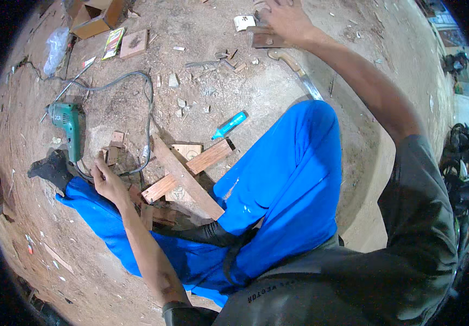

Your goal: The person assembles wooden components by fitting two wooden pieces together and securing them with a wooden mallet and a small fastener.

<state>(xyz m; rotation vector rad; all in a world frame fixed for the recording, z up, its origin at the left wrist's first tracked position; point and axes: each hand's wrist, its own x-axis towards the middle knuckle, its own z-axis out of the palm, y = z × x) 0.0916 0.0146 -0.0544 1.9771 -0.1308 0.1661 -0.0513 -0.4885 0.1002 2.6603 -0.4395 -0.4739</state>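
Observation:
My right hand [286,20] reaches to the far edge of the view, its visible fingers apart, beside a brown wooden block [267,40] and a small white piece [243,22]. Some of its fingertips are cut off by the picture's edge. Over my shin, my left hand [109,185] has its fingers partly stretched, close to small wood offcuts [116,139]; nothing clearly shows in it. In front of me a flat wooden strip [188,179] lies across a reddish wooden strip [210,156], with pale boards [180,194] underneath. A turquoise pen-shaped tool [229,125] lies beyond them.
A green power drill [67,120] lies left, its grey cable [148,98] looping over the dusty ground. A wooden-handled blade [294,66] lies beyond my raised knee [316,117]. Far left are an open cardboard box [96,23], a clear plastic bag [56,46] and a square wooden piece [134,44].

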